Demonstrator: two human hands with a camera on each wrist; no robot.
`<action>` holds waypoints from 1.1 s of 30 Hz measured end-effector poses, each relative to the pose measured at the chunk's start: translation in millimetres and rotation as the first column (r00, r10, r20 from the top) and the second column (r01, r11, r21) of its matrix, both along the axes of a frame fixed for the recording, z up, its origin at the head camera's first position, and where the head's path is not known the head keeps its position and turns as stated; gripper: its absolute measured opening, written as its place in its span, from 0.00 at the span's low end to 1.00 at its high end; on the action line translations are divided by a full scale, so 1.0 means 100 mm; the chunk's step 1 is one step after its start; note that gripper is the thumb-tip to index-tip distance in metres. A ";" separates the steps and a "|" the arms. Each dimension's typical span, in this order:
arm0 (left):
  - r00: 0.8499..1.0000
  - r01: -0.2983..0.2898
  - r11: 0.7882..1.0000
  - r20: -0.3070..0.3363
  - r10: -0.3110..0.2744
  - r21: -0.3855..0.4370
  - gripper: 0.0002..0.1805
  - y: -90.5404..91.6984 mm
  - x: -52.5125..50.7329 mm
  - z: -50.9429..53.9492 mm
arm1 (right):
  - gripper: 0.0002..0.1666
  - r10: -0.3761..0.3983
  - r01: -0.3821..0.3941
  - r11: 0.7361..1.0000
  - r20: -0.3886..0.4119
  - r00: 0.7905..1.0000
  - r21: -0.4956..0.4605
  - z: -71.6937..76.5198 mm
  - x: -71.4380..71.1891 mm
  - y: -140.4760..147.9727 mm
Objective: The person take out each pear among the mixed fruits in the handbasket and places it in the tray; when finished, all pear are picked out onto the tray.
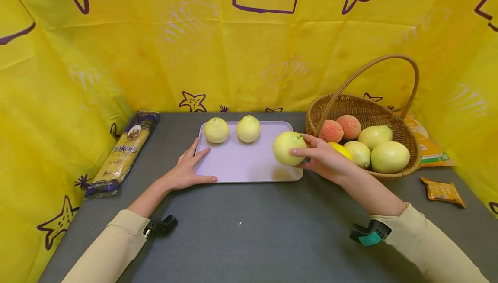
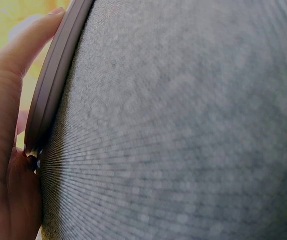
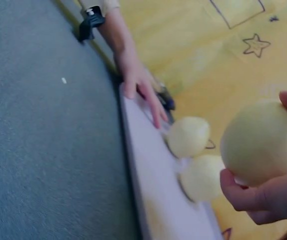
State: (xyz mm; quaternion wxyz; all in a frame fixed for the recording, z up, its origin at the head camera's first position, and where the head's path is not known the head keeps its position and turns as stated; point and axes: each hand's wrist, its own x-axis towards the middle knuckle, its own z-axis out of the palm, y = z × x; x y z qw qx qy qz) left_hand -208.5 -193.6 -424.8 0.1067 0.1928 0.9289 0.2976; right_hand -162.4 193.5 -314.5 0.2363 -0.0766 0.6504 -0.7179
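A pale yellow-green pomelo [image 1: 285,149] is gripped in my right hand [image 1: 324,157], between thumb and fingers, above the right end of a lilac tray [image 1: 233,164]. The right wrist view shows the same pomelo [image 3: 261,142] held clear of the tray. Two more pomelos, one on the left [image 1: 216,130] and one beside it [image 1: 248,129], sit along the tray's back edge. My left hand [image 1: 186,168] rests on the tray's left front corner with its fingers spread. In the left wrist view, its thumb [image 2: 28,45] lies against the tray rim [image 2: 53,85].
At the right stands a wicker basket [image 1: 319,105] with a tall handle, holding peaches [image 1: 349,127], a yellow fruit [image 1: 341,149] and several pale green fruits [image 1: 390,157]. A small orange packet [image 1: 443,192] lies near it. A pasta pack [image 1: 122,155] is at the left, and yellow cloth surrounds the table.
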 end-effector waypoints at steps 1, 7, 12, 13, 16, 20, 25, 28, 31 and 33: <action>1.000 0.000 1.000 0.000 0.000 0.002 0.57 0.00 0.00 0.00 | 0.38 -0.014 0.014 1.000 0.006 1.000 0.002 -0.04 -0.02 -0.02; 1.000 0.003 1.000 -0.002 -0.003 0.006 0.57 0.00 0.00 0.00 | 0.34 -0.137 0.135 0.990 0.029 0.990 0.035 -0.23 -0.14 -0.16; 1.000 -0.003 1.000 0.004 0.003 0.005 0.57 0.01 0.01 0.01 | 0.36 -0.217 0.215 0.975 0.020 0.976 0.061 -0.38 -0.28 -0.26; 1.000 -0.004 1.000 0.005 0.004 0.005 0.57 0.01 0.01 0.01 | 0.36 -0.230 0.229 0.971 0.016 0.973 0.065 -0.41 -0.31 -0.28; 1.000 -0.006 1.000 0.007 0.006 0.008 0.57 0.01 0.01 0.02 | 0.37 -0.279 0.278 0.957 0.003 0.960 0.084 -0.50 -0.40 -0.33; 1.000 -0.004 1.000 0.006 0.004 0.015 0.57 0.01 0.00 0.01 | 0.40 -0.357 0.355 0.929 -0.002 0.934 0.100 -0.58 -0.52 -0.38; 1.000 -0.002 1.000 0.004 0.002 0.019 0.57 0.01 0.00 0.01 | 0.42 -0.432 0.431 0.899 -0.013 0.902 0.075 -0.65 -0.65 -0.42; 1.000 -0.005 1.000 0.007 0.005 0.019 0.57 0.00 0.00 0.02 | 0.42 -0.460 0.460 0.885 -0.017 0.888 0.066 -0.68 -0.71 -0.43; 1.000 -0.005 1.000 0.011 0.005 0.016 0.57 0.00 0.00 0.02 | 0.42 -0.483 0.483 0.872 -0.018 0.875 0.081 -0.69 -0.75 -0.44; 1.000 -0.005 1.000 0.012 0.004 0.014 0.57 0.00 0.00 0.01 | 0.43 -0.494 0.493 0.865 -0.022 0.869 0.093 -0.70 -0.79 -0.44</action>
